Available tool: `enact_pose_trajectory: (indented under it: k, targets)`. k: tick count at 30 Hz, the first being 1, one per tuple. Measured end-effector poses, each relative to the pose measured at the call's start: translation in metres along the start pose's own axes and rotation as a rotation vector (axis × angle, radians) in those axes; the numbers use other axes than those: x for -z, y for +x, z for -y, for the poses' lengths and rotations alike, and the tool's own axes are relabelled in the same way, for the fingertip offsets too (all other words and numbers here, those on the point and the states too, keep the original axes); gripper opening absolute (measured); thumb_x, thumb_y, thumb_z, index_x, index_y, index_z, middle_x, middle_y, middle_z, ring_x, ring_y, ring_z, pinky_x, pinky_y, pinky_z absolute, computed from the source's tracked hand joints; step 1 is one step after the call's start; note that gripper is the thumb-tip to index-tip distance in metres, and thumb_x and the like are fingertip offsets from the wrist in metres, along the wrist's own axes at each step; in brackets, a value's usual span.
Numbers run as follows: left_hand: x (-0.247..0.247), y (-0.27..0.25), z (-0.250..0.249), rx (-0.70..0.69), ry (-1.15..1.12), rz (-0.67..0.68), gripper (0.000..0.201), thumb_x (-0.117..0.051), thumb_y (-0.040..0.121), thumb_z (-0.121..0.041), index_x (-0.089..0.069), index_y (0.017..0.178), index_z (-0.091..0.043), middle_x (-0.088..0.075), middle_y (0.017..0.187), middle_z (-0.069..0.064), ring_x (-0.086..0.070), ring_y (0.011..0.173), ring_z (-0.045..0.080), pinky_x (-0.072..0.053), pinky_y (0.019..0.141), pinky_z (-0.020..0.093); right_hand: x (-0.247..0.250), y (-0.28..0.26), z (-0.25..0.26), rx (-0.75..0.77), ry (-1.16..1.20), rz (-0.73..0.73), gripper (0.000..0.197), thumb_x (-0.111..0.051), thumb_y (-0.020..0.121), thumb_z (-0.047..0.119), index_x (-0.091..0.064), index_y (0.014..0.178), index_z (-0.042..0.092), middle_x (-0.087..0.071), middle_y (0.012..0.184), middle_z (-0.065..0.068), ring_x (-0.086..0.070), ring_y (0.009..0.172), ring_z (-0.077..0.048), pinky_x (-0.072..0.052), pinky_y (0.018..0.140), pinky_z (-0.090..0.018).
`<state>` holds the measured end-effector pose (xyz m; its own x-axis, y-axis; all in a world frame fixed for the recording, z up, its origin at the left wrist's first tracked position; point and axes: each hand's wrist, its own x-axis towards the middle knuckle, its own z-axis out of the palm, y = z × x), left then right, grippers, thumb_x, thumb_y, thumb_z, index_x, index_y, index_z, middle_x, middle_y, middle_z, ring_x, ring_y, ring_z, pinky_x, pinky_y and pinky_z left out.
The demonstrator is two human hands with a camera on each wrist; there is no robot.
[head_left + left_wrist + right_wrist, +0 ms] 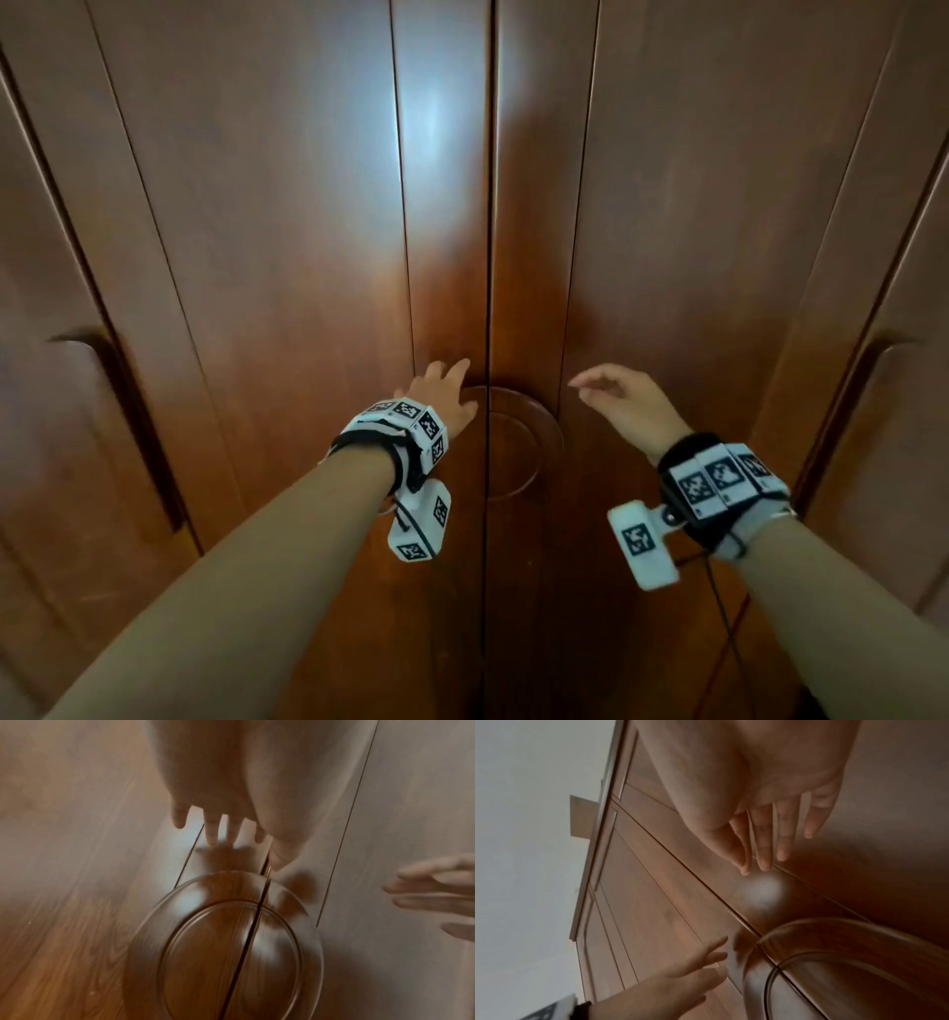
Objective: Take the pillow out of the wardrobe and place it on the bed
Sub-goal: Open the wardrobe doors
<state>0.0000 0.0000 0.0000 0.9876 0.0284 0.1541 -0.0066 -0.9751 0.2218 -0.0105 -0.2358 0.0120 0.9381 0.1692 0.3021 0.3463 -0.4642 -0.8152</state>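
Note:
A brown wooden wardrobe (287, 216) fills the head view with its two middle doors closed along a vertical seam. A round carved handle (518, 442) spans that seam at hand height. My left hand (447, 395) reaches to the handle's upper left edge with fingers spread and straight. My right hand (621, 395) hovers just right of the handle, fingers loosely extended, holding nothing. The left wrist view shows the left hand's fingers (213, 833) just above the round handle (226, 947). The right hand (765, 841) is open in its wrist view. No pillow or bed shows.
Further wardrobe doors stand at both sides, each with a long recessed grip, one on the left (128, 411) and one on the right (873, 390). A pale wall (526, 841) borders the wardrobe in the right wrist view.

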Motion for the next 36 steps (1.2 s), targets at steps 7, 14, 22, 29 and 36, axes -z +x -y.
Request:
enact_pose_trajectory:
  k: [7, 14, 22, 29, 36]
  targets:
    - [-0.027, 0.005, 0.011, 0.018, 0.056, 0.0, 0.063, -0.039, 0.099, -0.035, -0.009, 0.154, -0.031, -0.03, 0.154, 0.006, -0.046, 0.13, 0.029, -0.039, 0.103, 0.046, -0.053, 0.044, -0.009, 0.022, -0.105, 0.073, 0.028, -0.053, 0.095, 0.019, -0.062, 0.121, 0.023, -0.057, 0.138, 0.002, -0.047, 0.133, -0.016, -0.035, 0.102, -0.026]
    - [-0.04, 0.013, 0.021, -0.021, -0.021, 0.051, 0.067, -0.048, 0.093, -0.034, -0.015, 0.152, -0.031, -0.037, 0.146, 0.007, -0.049, 0.123, 0.032, -0.047, 0.097, 0.047, -0.082, 0.054, -0.011, 0.047, -0.2, 0.14, 0.039, -0.051, 0.096, 0.017, -0.054, 0.134, 0.018, -0.054, 0.141, -0.001, -0.048, 0.132, -0.018, -0.035, 0.104, -0.024]
    - [-0.042, 0.015, 0.026, -0.041, -0.095, 0.011, 0.061, -0.047, 0.093, -0.03, -0.023, 0.148, -0.031, -0.043, 0.139, 0.008, -0.05, 0.12, 0.032, -0.048, 0.096, 0.049, -0.094, 0.047, -0.018, 0.065, -0.355, 0.212, 0.051, -0.05, 0.096, 0.018, -0.039, 0.145, 0.02, -0.044, 0.149, -0.004, -0.042, 0.137, -0.023, -0.034, 0.114, -0.037]
    - [-0.042, 0.005, 0.019, 0.02, -0.132, 0.007, 0.061, -0.048, 0.093, -0.031, -0.024, 0.149, -0.029, -0.039, 0.143, 0.012, -0.048, 0.124, 0.036, -0.047, 0.096, 0.045, -0.097, 0.036, -0.015, 0.058, -0.434, 0.238, 0.07, -0.045, 0.09, 0.003, -0.018, 0.154, 0.019, -0.022, 0.161, -0.006, -0.022, 0.149, -0.023, -0.021, 0.121, -0.048]
    - [-0.041, -0.045, 0.008, 0.116, -0.22, -0.105, 0.054, -0.05, 0.094, -0.035, -0.034, 0.145, -0.024, -0.042, 0.142, 0.011, -0.05, 0.124, 0.033, -0.045, 0.099, 0.04, -0.081, 0.026, -0.007, 0.053, -0.183, 0.374, 0.058, -0.043, 0.1, 0.022, -0.021, 0.154, 0.023, -0.014, 0.165, -0.001, -0.002, 0.153, -0.021, -0.008, 0.124, -0.047]
